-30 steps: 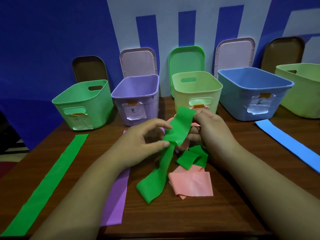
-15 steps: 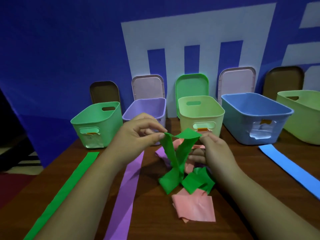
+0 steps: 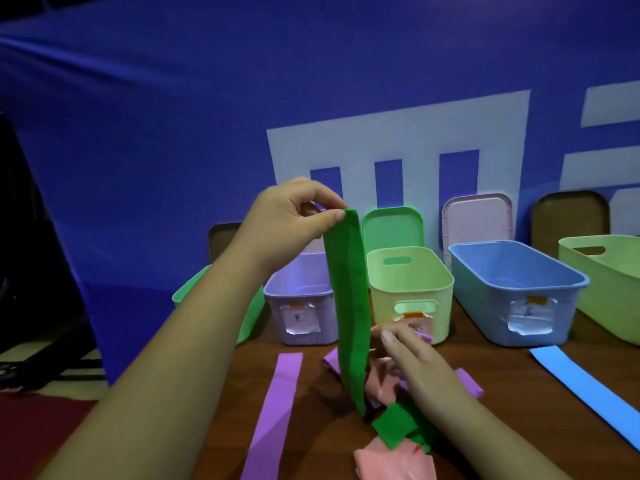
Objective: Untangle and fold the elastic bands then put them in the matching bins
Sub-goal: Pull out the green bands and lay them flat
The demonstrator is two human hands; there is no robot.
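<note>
Half a second before, both hands pinched the green band at about the same height, and it made a small arch between them. Now the left hand (image 3: 294,220) had risen high, thumb and forefinger closed on the upper end of the green band (image 3: 348,306). The right hand (image 3: 412,355) had let it go and lay lower, its fingers nearly straight on the tangle of pink and purple bands (image 3: 381,379).

The band hung from the left hand as a long, limp strip, doubled along its length. Its lower end still ran into the heap under the right wrist, where a green fold (image 3: 394,427) remained. I judged the green band almost free, but not yet folded.

The bands looked thin, matte and rubbery, flat like ribbon. Behind the left forearm stood the green bin (image 3: 187,292), of smooth plastic with rounded corners, well apart from the band. A purple strip (image 3: 277,410) lay flat on the wooden table (image 3: 329,445) beside that forearm.
</note>
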